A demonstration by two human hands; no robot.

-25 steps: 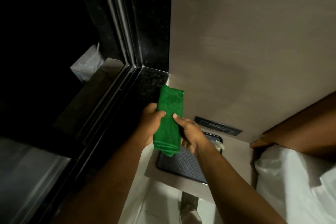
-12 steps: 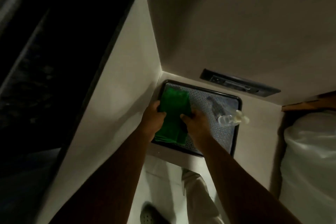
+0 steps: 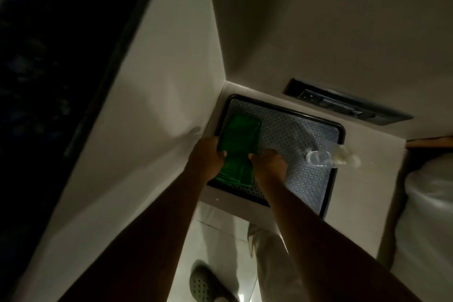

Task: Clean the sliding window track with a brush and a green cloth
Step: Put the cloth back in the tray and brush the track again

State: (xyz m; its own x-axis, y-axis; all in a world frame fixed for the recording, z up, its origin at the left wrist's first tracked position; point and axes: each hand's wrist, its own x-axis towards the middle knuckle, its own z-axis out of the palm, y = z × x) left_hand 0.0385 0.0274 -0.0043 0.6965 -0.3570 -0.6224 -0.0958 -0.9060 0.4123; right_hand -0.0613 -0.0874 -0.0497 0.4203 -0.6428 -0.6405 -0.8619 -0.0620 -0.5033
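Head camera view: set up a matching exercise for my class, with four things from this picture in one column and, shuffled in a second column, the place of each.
Things:
1. green cloth
2. clear spray bottle
3. tray
4. green clog

Places:
A. on the pale floor, below the ledge
B. in the ledge's corner, against both walls
C. on the tray's left part, held by both hands
D. lying over the tray's right edge

Pairs: 1-C, 2-D, 3-B, 4-A
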